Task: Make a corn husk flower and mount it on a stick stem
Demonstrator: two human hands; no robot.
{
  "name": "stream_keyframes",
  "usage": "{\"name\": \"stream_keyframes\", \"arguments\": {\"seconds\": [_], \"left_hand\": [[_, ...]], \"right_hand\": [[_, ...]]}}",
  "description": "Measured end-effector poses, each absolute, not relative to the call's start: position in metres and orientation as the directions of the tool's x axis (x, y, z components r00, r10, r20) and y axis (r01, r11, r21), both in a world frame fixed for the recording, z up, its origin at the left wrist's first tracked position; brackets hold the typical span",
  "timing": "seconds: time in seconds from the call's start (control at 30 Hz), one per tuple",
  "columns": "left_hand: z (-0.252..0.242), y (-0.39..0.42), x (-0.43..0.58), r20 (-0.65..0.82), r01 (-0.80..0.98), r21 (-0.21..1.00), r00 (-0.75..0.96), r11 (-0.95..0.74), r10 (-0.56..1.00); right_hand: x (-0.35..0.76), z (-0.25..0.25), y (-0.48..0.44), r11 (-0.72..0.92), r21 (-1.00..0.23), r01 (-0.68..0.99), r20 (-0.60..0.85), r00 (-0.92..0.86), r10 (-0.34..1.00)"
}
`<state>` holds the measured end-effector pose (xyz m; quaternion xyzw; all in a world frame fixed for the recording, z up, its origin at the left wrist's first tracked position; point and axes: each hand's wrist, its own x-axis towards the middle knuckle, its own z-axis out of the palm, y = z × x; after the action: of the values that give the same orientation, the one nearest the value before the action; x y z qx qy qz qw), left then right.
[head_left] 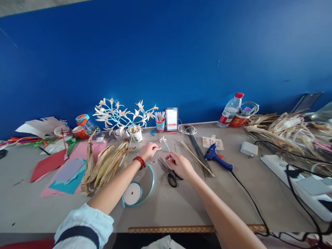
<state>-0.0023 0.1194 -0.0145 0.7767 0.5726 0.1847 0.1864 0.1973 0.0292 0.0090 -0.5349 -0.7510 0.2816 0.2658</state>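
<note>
My left hand [149,151], with a red bead bracelet at the wrist, is closed in a pinch on a small pale husk piece [159,148]. My right hand [177,163] has its fingers closed around the lower part of a thin blue stem [166,145], which leans up and left to a cream flower [163,139]. Black-handled scissors [172,180] lie just under my right hand, their blades partly hidden. A roll of light blue ribbon [132,193] rests on the table nearer to me, its loose end curving up toward my left wrist.
Dried husks [110,162] and coloured paper [67,176] lie left. Cups of husk flowers [136,134], a pen cup [160,125] and a phone [172,119] stand behind. To the right are wires [198,152], a blue glue gun [218,157] with its cord, a bottle [229,112] and a power strip [280,173].
</note>
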Motion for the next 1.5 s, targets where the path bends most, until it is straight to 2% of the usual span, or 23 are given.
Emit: {"name": "stream_keyframes", "arguments": {"seconds": [0.1, 0.27, 0.57, 0.67, 0.77, 0.8, 0.9, 1.03, 1.23, 1.5], "left_hand": [[-0.016, 0.116, -0.005, 0.077, 0.815, 0.502, 0.293, -0.291, 0.953], [-0.015, 0.112, -0.006, 0.124, 0.794, 0.522, 0.292, -0.313, 0.948], [0.002, 0.085, -0.034, 0.181, 0.648, 0.702, 0.238, -0.295, 0.954], [0.003, 0.063, -0.040, 0.192, 0.622, 0.718, 0.254, -0.312, 0.948], [0.000, 0.047, -0.033, 0.191, 0.678, 0.638, 0.320, -0.365, 0.928], [-0.002, 0.044, -0.028, 0.189, 0.776, 0.475, 0.371, -0.415, 0.909], [-0.003, 0.043, -0.015, 0.168, 0.833, 0.374, 0.371, -0.408, 0.913], [0.006, 0.056, -0.020, 0.147, 0.858, 0.346, 0.350, -0.380, 0.925], [0.011, 0.080, -0.059, 0.102, 0.942, 0.268, 0.182, -0.204, 0.978], [-0.005, 0.082, -0.050, 0.001, 0.948, 0.226, 0.230, -0.225, 0.973]], "right_hand": [[0.201, 0.004, 0.033, 0.273, -0.702, 0.657, 0.144, -0.244, 0.959], [0.201, -0.003, 0.036, 0.264, -0.704, 0.659, 0.141, -0.234, 0.962], [0.200, -0.005, 0.037, 0.267, -0.710, 0.652, 0.146, -0.235, 0.961], [0.197, -0.006, 0.036, 0.281, -0.729, 0.624, 0.140, -0.266, 0.954], [0.192, -0.009, 0.033, 0.301, -0.738, 0.603, 0.127, -0.314, 0.941], [0.190, -0.009, 0.033, 0.307, -0.733, 0.607, 0.124, -0.324, 0.938], [0.187, -0.010, 0.032, 0.324, -0.718, 0.616, 0.135, -0.333, 0.933], [0.188, -0.011, 0.033, 0.326, -0.734, 0.597, 0.147, -0.329, 0.933], [0.188, -0.012, 0.033, 0.339, -0.739, 0.583, 0.163, -0.334, 0.929], [0.188, -0.008, 0.032, 0.355, -0.736, 0.577, 0.188, -0.330, 0.925]]}}
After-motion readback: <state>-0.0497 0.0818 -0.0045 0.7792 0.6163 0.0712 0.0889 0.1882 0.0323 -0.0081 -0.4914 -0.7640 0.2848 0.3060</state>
